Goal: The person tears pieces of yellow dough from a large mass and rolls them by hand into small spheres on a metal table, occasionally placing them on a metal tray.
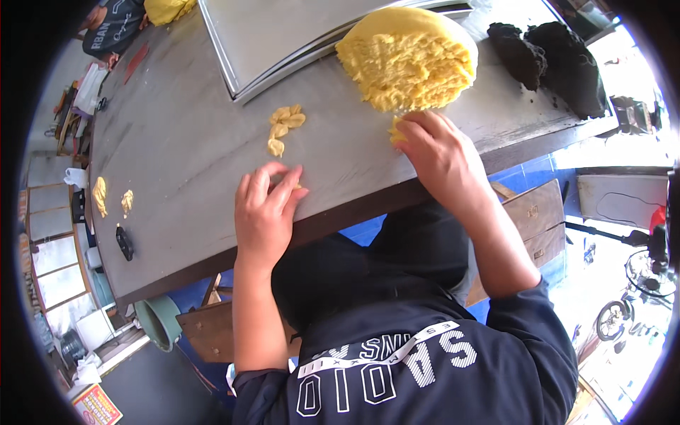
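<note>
A large mound of yellow dough [406, 57] with a rough, torn front sits on the grey steel worktop [173, 163]. Just below it my right hand [432, 145] is closed on a small yellow dough piece [395, 129]. My left hand [268, 202] rests near the worktop's front edge, fingers curled on a small yellow bit [297, 187] that they mostly hide. Several small dough pieces [283, 122] lie in a loose group above my left hand. Two more scraps [100, 195] lie at the left, near a small black object [124, 242].
Metal trays [269, 42] are at the back. A crumpled dark mass [567, 67] lies at the right. A co-worker [108, 32] stands top left beside more dough [166, 8]. A green bucket [152, 322] and wooden stools [531, 227] are below, a motorcycle [613, 319] at the far right.
</note>
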`<state>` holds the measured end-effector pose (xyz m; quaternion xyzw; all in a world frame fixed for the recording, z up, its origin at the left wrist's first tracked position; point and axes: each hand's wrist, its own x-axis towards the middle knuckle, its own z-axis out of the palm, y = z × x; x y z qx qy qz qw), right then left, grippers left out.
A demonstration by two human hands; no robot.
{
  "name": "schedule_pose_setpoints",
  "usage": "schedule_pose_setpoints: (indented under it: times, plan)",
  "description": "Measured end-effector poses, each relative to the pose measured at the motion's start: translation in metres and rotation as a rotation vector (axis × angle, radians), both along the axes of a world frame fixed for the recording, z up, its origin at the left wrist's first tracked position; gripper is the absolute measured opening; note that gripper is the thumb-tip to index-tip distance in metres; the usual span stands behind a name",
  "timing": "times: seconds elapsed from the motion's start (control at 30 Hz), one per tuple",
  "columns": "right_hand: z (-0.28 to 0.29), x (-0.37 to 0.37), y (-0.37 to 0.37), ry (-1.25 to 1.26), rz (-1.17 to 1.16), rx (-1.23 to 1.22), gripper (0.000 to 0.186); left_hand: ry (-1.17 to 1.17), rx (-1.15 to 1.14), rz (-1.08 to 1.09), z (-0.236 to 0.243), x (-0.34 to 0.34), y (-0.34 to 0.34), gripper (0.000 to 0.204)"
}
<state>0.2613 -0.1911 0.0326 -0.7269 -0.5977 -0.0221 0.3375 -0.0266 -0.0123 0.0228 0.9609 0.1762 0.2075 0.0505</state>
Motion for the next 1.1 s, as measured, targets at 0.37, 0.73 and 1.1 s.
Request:
schedule_pose_setpoints:
  times: [0.37,0.73,1.1]
  plan:
    - [0.000,0.002,0.030,-0.095,0.044,-0.160,0.021,-0.010,0.023,0.014,0.001,-0.002,0.004,0.041]
    - [0.003,-0.016,0.011,-0.064,-0.043,-0.128,0.019,-0.256,0.064,-0.095,0.032,0.105,0.049,0.041]
    - [0.000,0.002,0.016,-0.079,0.011,-0.075,0.012,-0.367,0.231,-0.092,-0.011,0.118,0.033,0.031]
